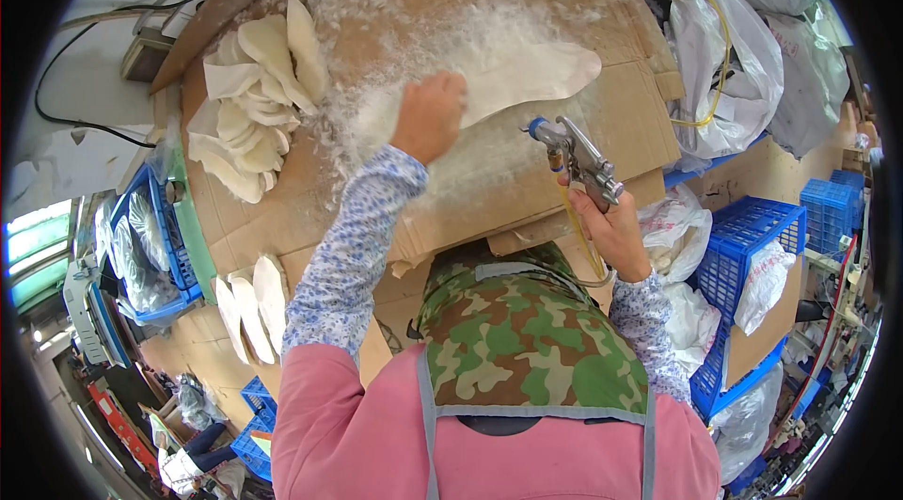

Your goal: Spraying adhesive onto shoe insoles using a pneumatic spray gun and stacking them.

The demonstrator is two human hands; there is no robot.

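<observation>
Head view: left hand (430, 114) pressing cream insole piece (527, 77), long axis running rightward; right hand (611, 227) gripping spray gun (578, 157), nozzle lying just right of it.

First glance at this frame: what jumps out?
The left hand presses a cream insole-shaped piece onto a cardboard bench caked in white fluffy residue, at centre top. Just right of it, the right hand has a spray gun in its grip, nozzle toward the piece. A pile of similar pieces lies at upper left.
</observation>
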